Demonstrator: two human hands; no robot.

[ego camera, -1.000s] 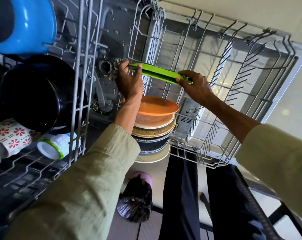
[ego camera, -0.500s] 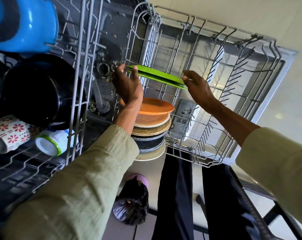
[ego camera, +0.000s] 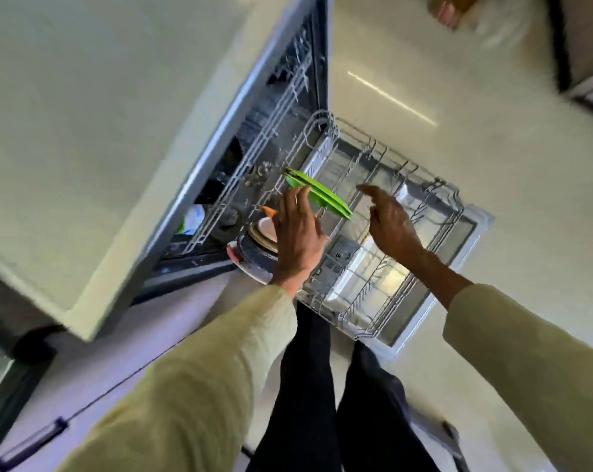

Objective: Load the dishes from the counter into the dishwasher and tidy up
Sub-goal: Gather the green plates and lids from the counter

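- Change: half a second ago both hands were gripping the green plates point(ego camera: 317, 194) by opposite edges; the right hand point(ego camera: 388, 223) is now letting go and pulling clear, and the view is swinging up and away from the dishwasher point(ego camera: 254, 137).
- Green plates: two thin plates, edge-on and tilted, are standing in the tines at the left end of the lower rack point(ego camera: 424, 212).
- Left hand point(ego camera: 300, 233): its fingers are lying nearly straight against the near edge of the plates, steadying rather than clasping; whether the thumb is touching cannot be told.
- Right hand: its fingers are loosely spread, the index pointing toward the plates, holding nothing and near but apart from them.
- Stack point(ego camera: 259, 238): further plates, an orange rim showing at the top, are sitting below the left hand, just beside the rack.
- Upper rack point(ego camera: 278, 107): blurred, its contents are not readable.
- Risk (judged): the plates are leaning, not upright; if the left hand is lifting off before they are seating between tines, they may be tipping flat or sliding onto the stack. The moving head is also taking the rack out of clear sight.
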